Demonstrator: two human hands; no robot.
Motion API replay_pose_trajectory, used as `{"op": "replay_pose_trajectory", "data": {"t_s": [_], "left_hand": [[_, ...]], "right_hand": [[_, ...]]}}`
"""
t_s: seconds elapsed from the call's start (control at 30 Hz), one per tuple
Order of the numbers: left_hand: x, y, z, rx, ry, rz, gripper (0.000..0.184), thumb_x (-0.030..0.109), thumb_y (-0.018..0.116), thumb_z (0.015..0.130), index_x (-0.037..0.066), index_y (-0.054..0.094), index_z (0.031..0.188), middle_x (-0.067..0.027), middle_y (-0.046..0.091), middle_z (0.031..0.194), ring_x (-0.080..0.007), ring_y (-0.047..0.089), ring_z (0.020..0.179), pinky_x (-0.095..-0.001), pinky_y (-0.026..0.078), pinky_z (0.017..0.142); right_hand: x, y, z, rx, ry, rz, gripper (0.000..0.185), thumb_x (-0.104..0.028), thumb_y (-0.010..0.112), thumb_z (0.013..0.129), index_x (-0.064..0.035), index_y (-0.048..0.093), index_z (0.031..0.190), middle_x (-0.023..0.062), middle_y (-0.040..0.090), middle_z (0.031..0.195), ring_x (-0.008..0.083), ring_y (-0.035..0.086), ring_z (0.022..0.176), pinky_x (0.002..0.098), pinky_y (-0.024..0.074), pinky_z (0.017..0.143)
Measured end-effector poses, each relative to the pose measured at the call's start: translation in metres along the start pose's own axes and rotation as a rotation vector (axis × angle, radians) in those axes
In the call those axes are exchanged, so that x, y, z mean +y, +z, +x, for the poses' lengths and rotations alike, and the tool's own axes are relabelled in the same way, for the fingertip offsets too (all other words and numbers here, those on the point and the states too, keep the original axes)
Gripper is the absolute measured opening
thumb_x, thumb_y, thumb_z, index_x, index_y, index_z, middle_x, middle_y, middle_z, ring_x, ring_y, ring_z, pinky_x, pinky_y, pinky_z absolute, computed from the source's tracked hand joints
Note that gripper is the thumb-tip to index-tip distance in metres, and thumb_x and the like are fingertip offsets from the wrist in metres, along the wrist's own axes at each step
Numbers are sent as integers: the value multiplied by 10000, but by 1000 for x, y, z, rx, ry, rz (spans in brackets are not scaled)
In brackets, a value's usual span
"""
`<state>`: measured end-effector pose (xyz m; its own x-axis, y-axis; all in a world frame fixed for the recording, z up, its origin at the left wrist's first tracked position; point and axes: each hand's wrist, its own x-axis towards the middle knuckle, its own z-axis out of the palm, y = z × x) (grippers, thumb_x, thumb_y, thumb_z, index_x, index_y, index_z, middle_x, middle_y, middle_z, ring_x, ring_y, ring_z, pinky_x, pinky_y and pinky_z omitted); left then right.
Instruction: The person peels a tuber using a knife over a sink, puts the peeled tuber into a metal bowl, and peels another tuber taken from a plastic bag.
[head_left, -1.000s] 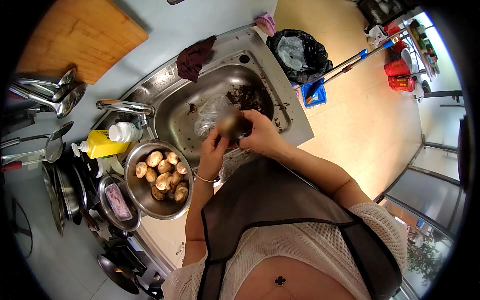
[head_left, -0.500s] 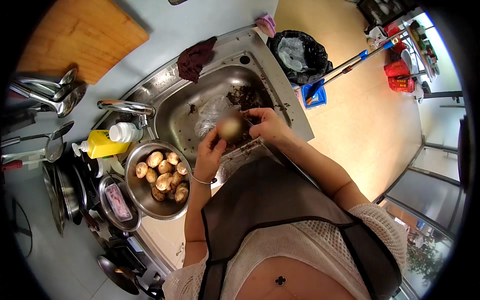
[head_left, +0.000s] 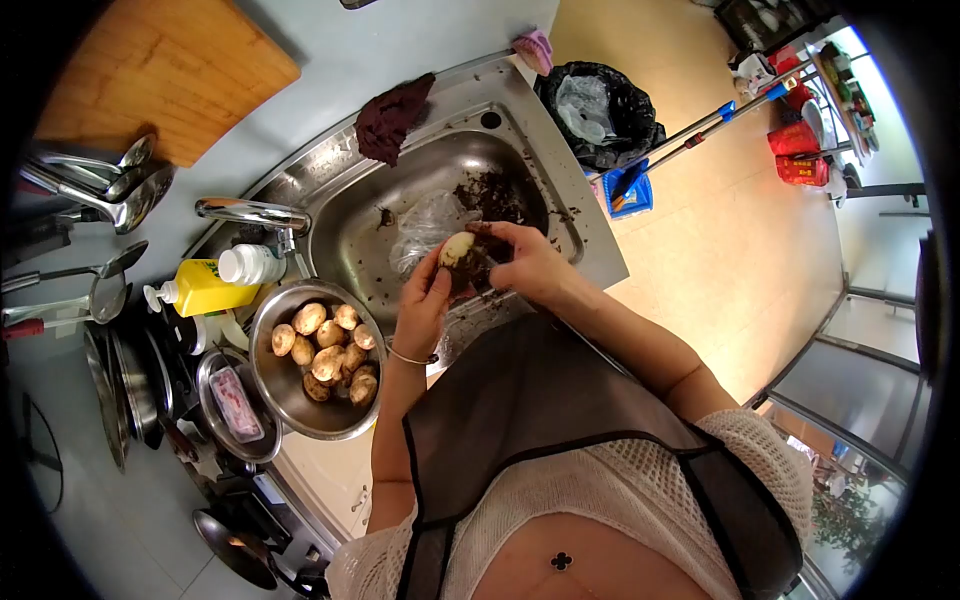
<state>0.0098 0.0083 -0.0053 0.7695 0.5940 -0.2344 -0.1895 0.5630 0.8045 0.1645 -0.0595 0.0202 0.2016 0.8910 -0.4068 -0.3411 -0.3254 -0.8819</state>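
Observation:
Over the sink, my left hand (head_left: 425, 305) is closed around one side of an egg (head_left: 459, 249) thickly coated in dark mud. A pale, smooth patch of shell shows at its upper left. Fingers and thumb of my right hand (head_left: 525, 262) are curled against the other side of the egg, touching the dark coating. Just beyond my hands, a crumpled clear plastic bag (head_left: 425, 228) lies in the metal sink (head_left: 350, 215). Dark mud crumbs (head_left: 495, 192) are scattered over the sink's right part. To the left, a steel bowl (head_left: 265, 385) holds several brown-stained, egg-shaped pieces (head_left: 328, 362).
A faucet (head_left: 250, 212) reaches over the sink's left edge, near a yellow pump bottle (head_left: 205, 290) and a white bottle (head_left: 250, 265). A dark cloth (head_left: 390, 120) hangs over the back rim. A black-lined bin (head_left: 600, 110) stands right of the sink.
The egg was a blurred pale shape; now its dark coating and smaller pale patch show. It has turned in my hands, and my right hand has shifted slightly down and left.

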Motion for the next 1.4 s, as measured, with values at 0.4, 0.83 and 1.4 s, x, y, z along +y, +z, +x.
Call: {"op": "replay_pose_trajectory", "data": {"t_s": [0.4, 0.83, 1.4], "left_hand": [[-6, -1, -2, -1, -76, -228, 382, 143, 415, 910, -11, 351, 1254, -91, 460, 1190, -188, 486, 1042, -312, 409, 872], [-1, -1, -2, -32, -115, -325, 376, 201, 372, 925, -15, 362, 1232, -98, 486, 1141, -195, 496, 987, -326, 425, 786], [-17, -14, -2, -153, 29, -408, 396, 252, 382, 916, 25, 357, 1239, -95, 505, 1072, -212, 507, 920, -332, 420, 764]], "right_hand": [[-4, -1, -1, 58, -130, -139, 419, 63, 562, 578, 41, 569, 996, 82, 604, 868, 127, 560, 775, 234, 451, 668], [-1, 10, -8, 136, -301, -250, 453, 69, 546, 582, 50, 554, 1034, 77, 598, 904, 122, 541, 797, 223, 442, 692], [2, -8, 2, 74, -87, -112, 607, 86, 522, 569, 19, 453, 1168, 79, 533, 1062, 142, 514, 948, 241, 411, 801]]}}
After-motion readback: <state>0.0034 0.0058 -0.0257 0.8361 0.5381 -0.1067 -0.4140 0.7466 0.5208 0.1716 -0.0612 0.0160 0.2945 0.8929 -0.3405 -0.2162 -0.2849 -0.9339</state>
